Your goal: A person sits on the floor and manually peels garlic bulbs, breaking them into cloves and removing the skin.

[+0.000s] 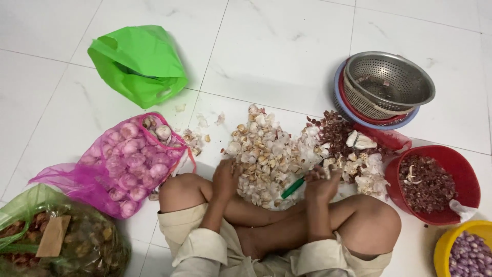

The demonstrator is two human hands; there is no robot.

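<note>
Left hand (225, 177) closes on garlic (261, 154) at twelve o'clock; right hand (320, 179) grips the knife (293, 188): best cut shallow, blade outward.

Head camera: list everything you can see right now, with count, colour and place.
Garlic pile: one heap, white and tan, floor centre.
Mesh bag of garlic bulbs: one, pink, left of the knees.
Plastic bag: one, green, upper left.
Clear bag of brownish contents: one, green-tinted, lower left corner.
Metal colander: one, silver, upper right, stacked in red and blue basins.
Red bowl: one, holding dark reddish peelings, right.
Yellow bowl: one, holding purple shallots, lower right corner.
Peel scraps: one spread, reddish-brown and white, right of the pile.
Knife: one, green handle, in the right hand.
Left hand: on the garlic pile.
Right hand: holding the knife.
</note>
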